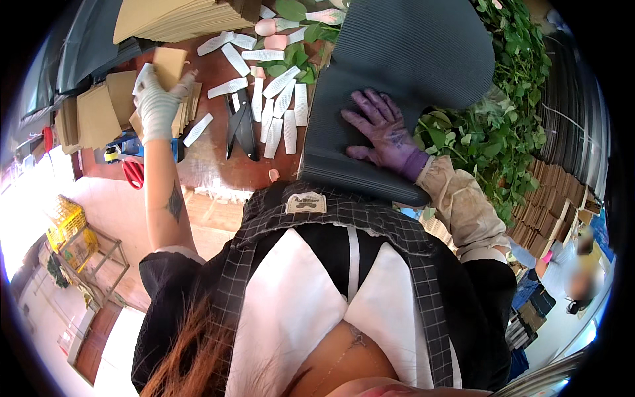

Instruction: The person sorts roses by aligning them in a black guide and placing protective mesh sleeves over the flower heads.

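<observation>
My left hand [159, 106], in a whitish wrap or glove with bare fingertips, grips a small tan cardboard piece [170, 63] above a group of similar cardboard pieces. My right hand [383, 131], in a stained purple glove, lies flat with fingers spread on a black corrugated sheet [410, 53]. Its fingers press the ribbed surface and hold nothing. Between the hands, several white mesh sleeves [284, 98] are scattered on the reddish-brown tabletop [211, 159]. Pale pink rose buds [266, 27], some in such sleeves, lie at the far side with green leaves.
A black bladed tool [243, 129] rests near the table's middle. Red scissor handles [133, 173] stick out at the near left edge. Stacked cardboard [182, 20] stands at the far left. Leafy stems [489, 139] fill the right side. Another person [575, 274] is farther right.
</observation>
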